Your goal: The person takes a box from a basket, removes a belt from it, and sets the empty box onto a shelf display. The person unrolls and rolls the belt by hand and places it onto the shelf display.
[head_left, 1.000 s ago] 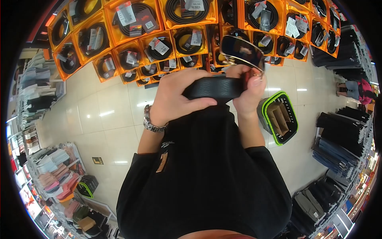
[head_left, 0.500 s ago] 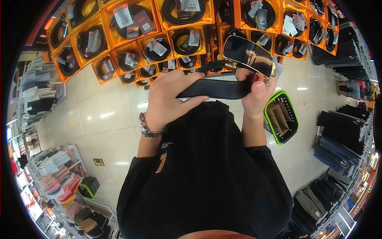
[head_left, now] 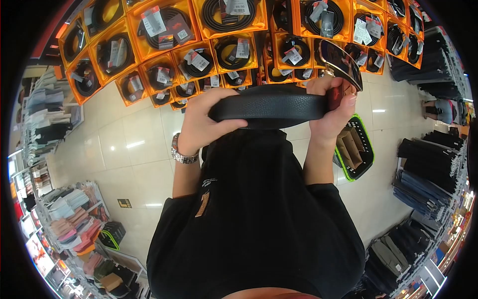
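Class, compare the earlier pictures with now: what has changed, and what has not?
The left grip has shifted left and the right grip right, with more of the belt showing between them; the buckle moved right too. Both still hold on. The boxed belts and green-rimmed basket stayed put.

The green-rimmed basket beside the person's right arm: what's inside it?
Brown, cardboard-like pieces show inside the green-rimmed basket. The right hand hides part of the basket, and whatever lies beneath the brown pieces is covered.
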{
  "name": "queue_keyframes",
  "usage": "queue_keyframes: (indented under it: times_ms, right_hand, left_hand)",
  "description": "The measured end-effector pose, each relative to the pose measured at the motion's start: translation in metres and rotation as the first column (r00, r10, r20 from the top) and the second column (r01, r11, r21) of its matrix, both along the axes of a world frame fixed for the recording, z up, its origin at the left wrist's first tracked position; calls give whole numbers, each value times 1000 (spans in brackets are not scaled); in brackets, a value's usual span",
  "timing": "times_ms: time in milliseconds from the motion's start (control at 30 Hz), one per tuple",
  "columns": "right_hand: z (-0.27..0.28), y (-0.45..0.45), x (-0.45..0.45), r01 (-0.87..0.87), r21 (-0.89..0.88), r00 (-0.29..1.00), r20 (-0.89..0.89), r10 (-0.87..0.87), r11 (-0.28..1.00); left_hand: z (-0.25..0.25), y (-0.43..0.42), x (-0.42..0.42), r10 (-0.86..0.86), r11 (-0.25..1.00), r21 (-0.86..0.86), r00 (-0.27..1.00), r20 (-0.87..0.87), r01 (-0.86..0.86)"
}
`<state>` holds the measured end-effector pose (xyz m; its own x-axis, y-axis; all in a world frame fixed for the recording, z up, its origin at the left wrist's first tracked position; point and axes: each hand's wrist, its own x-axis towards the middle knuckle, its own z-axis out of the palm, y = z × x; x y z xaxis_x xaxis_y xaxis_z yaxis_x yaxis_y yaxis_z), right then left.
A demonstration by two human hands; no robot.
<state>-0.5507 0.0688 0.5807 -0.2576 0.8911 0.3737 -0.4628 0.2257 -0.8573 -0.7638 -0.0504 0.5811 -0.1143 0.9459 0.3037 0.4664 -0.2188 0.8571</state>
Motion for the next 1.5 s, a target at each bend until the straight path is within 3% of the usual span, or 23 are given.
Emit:
queue_keyframes:
  times_ms: [100,267,300,533,567,867,900,1000,1200,1300,1367,1500]
  right_hand:
    - [-7,3,2,6,-4,1000,20,-6,1000]
    - [-23,1,-9,108,-89,993,-30,-111,990]
    - [-29,2,-5,58,-126,998,-18,-61,990]
    - [-21,-16,-17,19,-150,1000,21,-16,988]
    - [-19,-18,-19,40,-104,993,119,-27,994]
    - [-21,-28,-26,18,-149,996,85,-5,989]
    - [-20,-27,-26,56,-161,997,59,-47,985]
    - [-19,-13,-14,81,-103,996,47,-76,991]
    - [-14,-4,-11,3,-6,998,56,-3,1000]
    - [-16,-7,-18,29,-37,1000,3,-28,999]
    - [-18,-10,-20,29,-87,998,-50,-34,996]
    - [-17,-20,-26,63,-41,994,86,-60,997]
  left_hand:
    - [0,-2,-4,-60,998,28,991,119,57]
    - [14,-2,5,40,985,170,998,-43,-32]
    - [16,0,7,46,973,231,995,-90,-24]
    - [17,7,24,96,973,227,976,-193,-51]
    - [17,9,26,97,972,232,974,-203,-48]
    - [13,14,33,30,984,180,979,-199,7]
    - [17,11,28,-24,998,59,986,-166,34]
    - [8,-1,8,-16,997,-78,1000,-4,15]
    - [6,-10,1,-31,996,85,987,161,17]
    - [15,-6,5,-47,980,197,997,58,34]
    - [20,-6,8,-26,987,160,999,18,23]
    - [21,-2,17,11,991,130,999,-52,-4]
